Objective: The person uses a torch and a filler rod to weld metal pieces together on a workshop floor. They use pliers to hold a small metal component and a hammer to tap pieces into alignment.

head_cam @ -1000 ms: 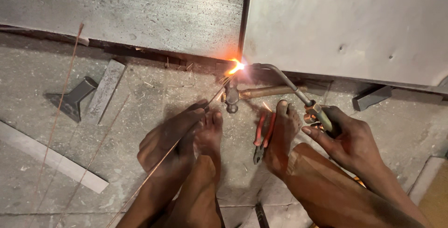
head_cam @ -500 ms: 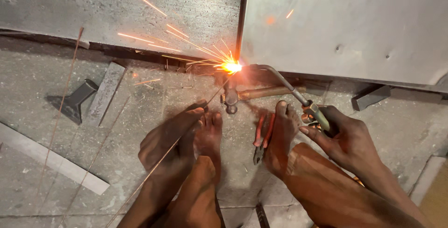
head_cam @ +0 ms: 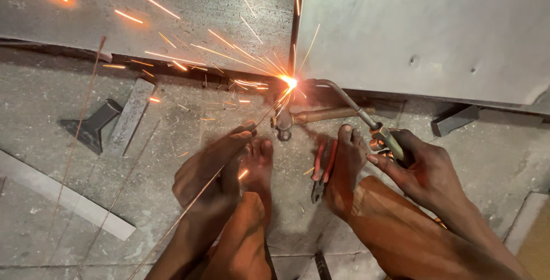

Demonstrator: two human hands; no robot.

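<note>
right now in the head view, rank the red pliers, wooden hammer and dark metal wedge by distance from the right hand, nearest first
1. Red-handled pliers, on the floor just left of the right hand, by the foot.
2. Wooden-handled hammer, up-left, lying near the sparks.
3. Dark metal wedge block, far left on the concrete.

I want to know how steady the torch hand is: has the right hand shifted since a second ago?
No. The right hand holding the torch sits in the same spot beside the red-handled pliers lying on the floor; only the sparks have spread.
</note>
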